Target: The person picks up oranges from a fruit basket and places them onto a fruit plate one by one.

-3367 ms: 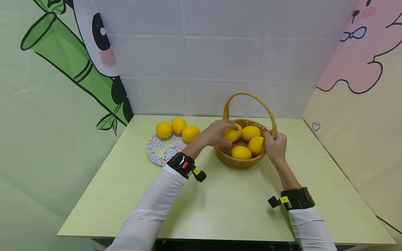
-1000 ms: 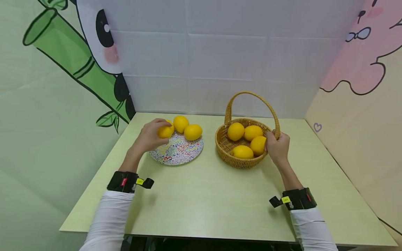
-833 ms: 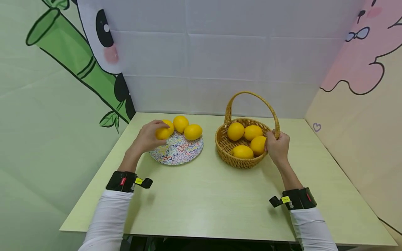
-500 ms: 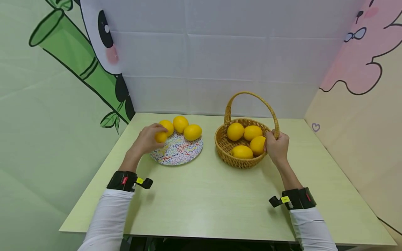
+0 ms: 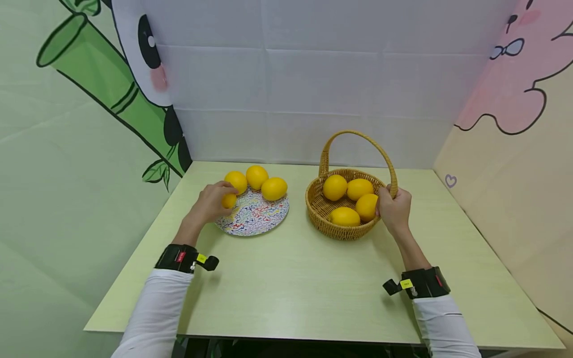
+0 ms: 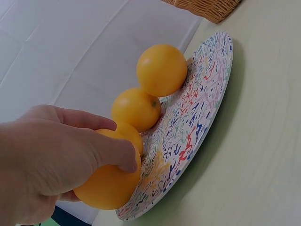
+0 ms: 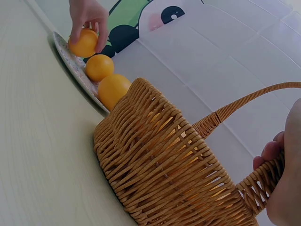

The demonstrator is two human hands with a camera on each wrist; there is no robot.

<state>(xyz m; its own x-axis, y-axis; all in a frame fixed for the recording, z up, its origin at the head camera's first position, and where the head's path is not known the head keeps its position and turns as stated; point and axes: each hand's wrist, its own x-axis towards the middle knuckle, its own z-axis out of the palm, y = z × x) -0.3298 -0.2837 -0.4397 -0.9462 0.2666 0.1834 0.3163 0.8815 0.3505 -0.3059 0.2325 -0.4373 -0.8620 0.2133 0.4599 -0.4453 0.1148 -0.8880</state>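
Note:
My left hand (image 5: 210, 202) curls round a yellow lemon (image 5: 229, 201) low over the left side of a plate (image 5: 252, 226) with a multicoloured squiggle pattern. In the left wrist view, thumb and fingers wrap the held lemon (image 6: 110, 186) right at the plate's surface. Three more lemons sit along the plate's back edge, the nearest a lemon (image 5: 236, 182) beside the held one. My right hand (image 5: 395, 210) grips the right foot of the handle of a wicker basket (image 5: 333, 231). Several lemons lie inside, among them a front lemon (image 5: 344, 217).
The light wooden table (image 5: 286, 288) runs back to a pale wall sheet (image 5: 313, 84). Cartoon-printed sheets (image 5: 89, 209) flank it. Black wrist straps with small cameras (image 5: 176, 258) sit on both forearms.
Over the last second, the left hand has moved slightly left and down with a lemon, uncovering the lemon behind. Earlier it was at the basket. The right hand keeps its grip.

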